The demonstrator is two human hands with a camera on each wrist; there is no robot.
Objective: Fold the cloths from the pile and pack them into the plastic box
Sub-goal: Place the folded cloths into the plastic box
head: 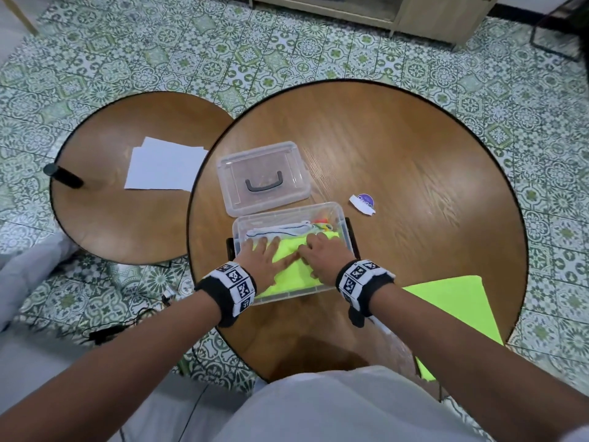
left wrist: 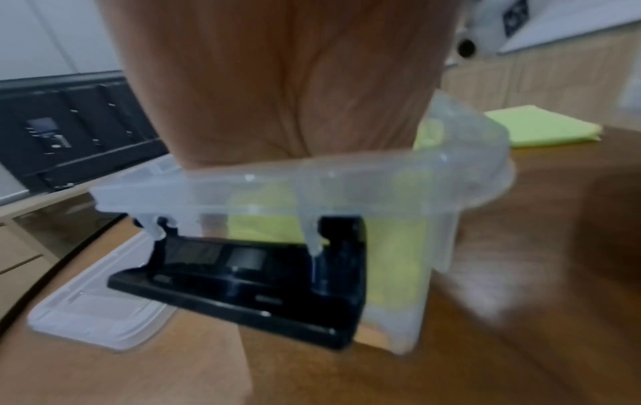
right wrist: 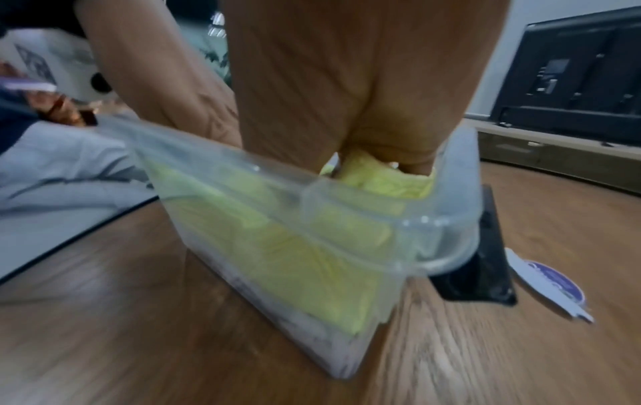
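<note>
While the left hand (head: 258, 256) presses flat, fingers spread, on the yellow cloth (head: 288, 279) inside the plastic box (head: 318, 206), the right hand (head: 320, 255) digs its fingertips in, its grip unclear. The cloth looks soft, light and springy, so it is best pressed broadly; the spare folded cloth (head: 459, 301) nearby is best lifted at its edges.

Neon-yellow cloth (head: 294, 278), clear box (head: 287, 209), brown table (head: 398, 154), green-and-white patterned floor tiles (head: 159, 59)

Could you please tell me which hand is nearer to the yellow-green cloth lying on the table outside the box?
Right. The right hand is in the right half of the box, toward the loose cloth; the left hand is in the left half, farther away.
</note>
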